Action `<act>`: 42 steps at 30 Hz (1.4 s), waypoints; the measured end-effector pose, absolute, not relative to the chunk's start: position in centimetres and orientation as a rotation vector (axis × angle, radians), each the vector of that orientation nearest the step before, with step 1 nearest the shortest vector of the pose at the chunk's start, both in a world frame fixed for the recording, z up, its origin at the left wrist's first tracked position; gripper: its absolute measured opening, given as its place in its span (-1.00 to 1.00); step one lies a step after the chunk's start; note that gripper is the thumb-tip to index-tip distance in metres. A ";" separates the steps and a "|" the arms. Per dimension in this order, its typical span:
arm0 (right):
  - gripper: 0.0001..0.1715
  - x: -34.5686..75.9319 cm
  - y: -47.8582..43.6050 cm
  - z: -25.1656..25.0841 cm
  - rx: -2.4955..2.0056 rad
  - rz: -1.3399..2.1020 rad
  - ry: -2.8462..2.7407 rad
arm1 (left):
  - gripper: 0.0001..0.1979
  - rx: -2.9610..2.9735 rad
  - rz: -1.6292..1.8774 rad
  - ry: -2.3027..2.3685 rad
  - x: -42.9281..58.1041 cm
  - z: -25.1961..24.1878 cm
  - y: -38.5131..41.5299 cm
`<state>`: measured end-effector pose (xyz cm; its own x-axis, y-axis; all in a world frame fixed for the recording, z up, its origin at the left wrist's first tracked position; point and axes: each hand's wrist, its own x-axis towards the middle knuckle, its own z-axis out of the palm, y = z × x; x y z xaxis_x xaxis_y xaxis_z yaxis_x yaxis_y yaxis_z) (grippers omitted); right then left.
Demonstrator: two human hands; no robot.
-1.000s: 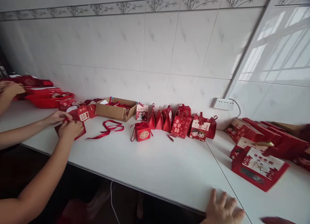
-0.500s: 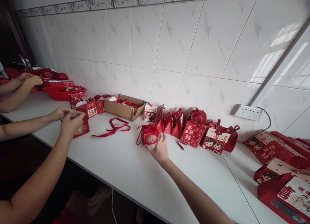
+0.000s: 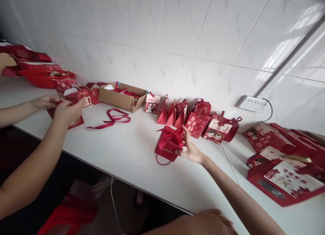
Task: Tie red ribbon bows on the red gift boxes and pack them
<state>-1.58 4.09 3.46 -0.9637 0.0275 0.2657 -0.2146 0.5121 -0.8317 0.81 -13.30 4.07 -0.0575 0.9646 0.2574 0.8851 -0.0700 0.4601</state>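
My right hand (image 3: 191, 149) grips a small red gift box (image 3: 166, 150) from its right side, fingers behind and thumb in front. The box is tilted, with a red ribbon bow (image 3: 171, 136) on top and a ribbon loop hanging below its lower edge. Low in the picture, my left hand (image 3: 215, 223) comes in blurred over the table's front edge, apart from the box; its fingers are smeared. Behind the box stand several finished red boxes with ribbon loops (image 3: 175, 114). A loose red ribbon (image 3: 114, 120) lies on the table to the left.
At left, a co-worker's hands (image 3: 64, 109) work on a red box. Along the wall stand a cardboard box (image 3: 123, 99) of ribbons and a red basin (image 3: 43, 80). Large red boxes (image 3: 286, 180) lie at right, below a power socket strip (image 3: 252, 104).
My right hand has taken hold of the gift box, tilting it and moving it nearer. My left hand has come into view at the bottom. The view has swung down and right.
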 end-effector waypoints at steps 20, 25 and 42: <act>-0.60 12.0 0.2 1.3 -0.556 1.517 -1.989 | -0.49 0.766 1.965 1.969 -5.2 0.5 -10.9; -0.46 12.5 -0.8 0.5 -0.567 1.645 -2.040 | -0.44 0.752 1.870 1.791 -2.6 0.2 -11.4; -0.43 12.7 -0.9 1.4 -0.594 1.723 -1.935 | -0.68 2.438 1.396 2.725 0.1 -1.5 -14.3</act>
